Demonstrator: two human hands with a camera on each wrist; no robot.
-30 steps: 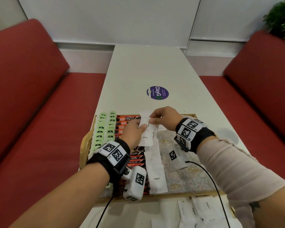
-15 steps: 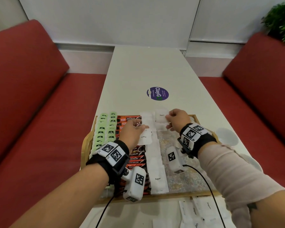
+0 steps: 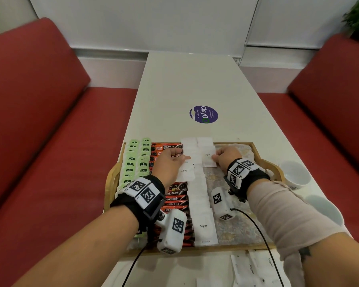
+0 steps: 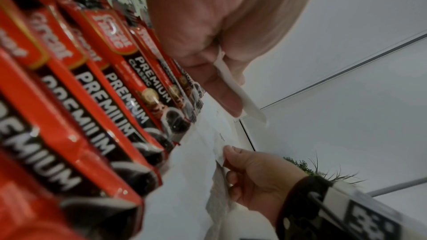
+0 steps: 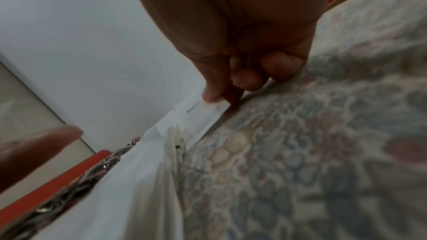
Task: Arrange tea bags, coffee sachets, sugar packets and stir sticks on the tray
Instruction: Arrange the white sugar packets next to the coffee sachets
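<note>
Most of the tray (image 3: 266,162) is already filled, as far as the head view shows: green tea bags (image 3: 137,160) in two columns at its left edge, red coffee sachets (image 3: 174,195) beside them, and a column of white sugar packets (image 3: 202,204) down the middle. A second sugar column is only begun at the upper centre of the frame. The patterned liner (image 3: 236,228) to the right lies bare, no stir sticks can be made out on the tray, and more packets (image 3: 255,268) wait on the bench (image 3: 184,79) at the lower right, so I judge a good share is left.

The right hand (image 3: 226,156) pinches the edge of one sugar packet (image 3: 208,160) lying at the top of the new column. The left hand (image 3: 170,164) holds another packet (image 3: 186,172) over the sachets.

The left wrist view shows that packet (image 4: 233,87) edge-on, pinched between thumb and fingers. The right wrist view shows thumb (image 5: 213,88) on top, fingers curled beneath.
</note>
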